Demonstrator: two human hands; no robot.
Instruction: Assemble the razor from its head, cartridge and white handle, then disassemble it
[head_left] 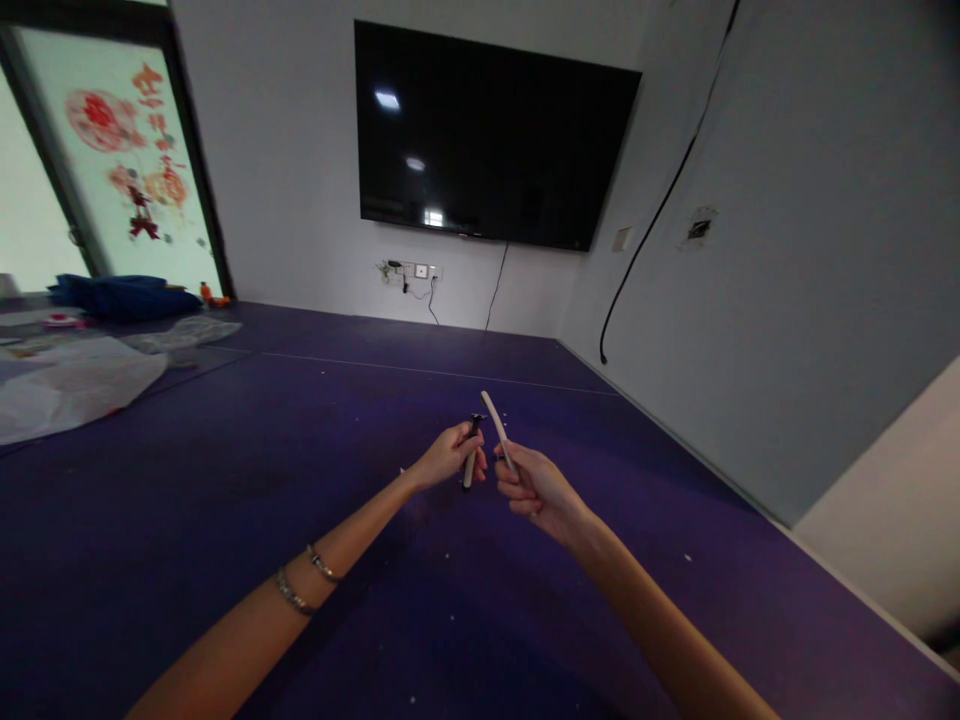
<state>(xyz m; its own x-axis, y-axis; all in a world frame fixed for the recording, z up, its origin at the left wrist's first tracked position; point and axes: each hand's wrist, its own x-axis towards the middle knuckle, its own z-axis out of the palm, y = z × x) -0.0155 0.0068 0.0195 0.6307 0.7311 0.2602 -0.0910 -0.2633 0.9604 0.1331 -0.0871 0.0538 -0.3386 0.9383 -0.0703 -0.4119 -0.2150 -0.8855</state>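
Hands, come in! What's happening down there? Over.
Left hand: gripping dark-headed tool. Right hand: gripping pale curved stick. White specks on purple surface; nothing seen blocking either hand.

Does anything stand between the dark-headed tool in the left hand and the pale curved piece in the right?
Nothing visible does. The left hand holds the dark-headed tool, its head close beside the pale curved piece in the right hand; whether they touch, I cannot tell.
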